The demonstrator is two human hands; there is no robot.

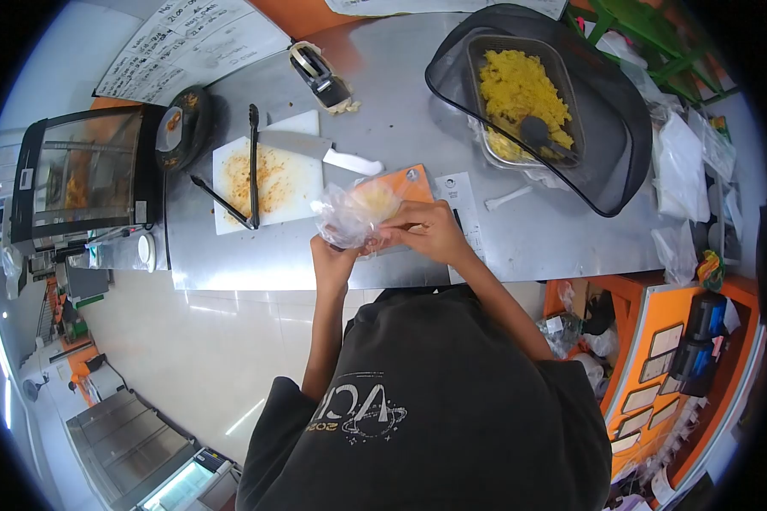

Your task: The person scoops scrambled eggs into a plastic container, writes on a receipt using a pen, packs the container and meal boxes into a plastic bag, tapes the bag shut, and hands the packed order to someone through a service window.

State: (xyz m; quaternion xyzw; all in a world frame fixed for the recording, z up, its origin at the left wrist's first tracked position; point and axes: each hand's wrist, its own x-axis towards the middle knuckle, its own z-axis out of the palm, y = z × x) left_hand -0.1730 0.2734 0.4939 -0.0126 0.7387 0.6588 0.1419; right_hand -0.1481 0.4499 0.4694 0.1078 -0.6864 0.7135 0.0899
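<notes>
A clear plastic bag [349, 215] with something pale yellow inside is held over the front edge of the metal table. My left hand [334, 255] grips the bag's lower left side, its fingers partly hidden behind the plastic. My right hand [430, 230] pinches the bag's right side. Just beyond the bag lie an orange sheet [409, 183] and a white printed paper [460, 200]. To the left, a white cutting board [294, 186] with brown crumbs bears black tongs [253, 162] and a knife with a white handle [354, 162].
A tray of yellow rice [524, 94] with a dark spoon [537, 132] stands under a black mesh cover [618, 162] at the back right. A tape dispenser [320, 77] sits at the back. A glass display case [85, 170] and a stone mortar [194, 128] are at the left.
</notes>
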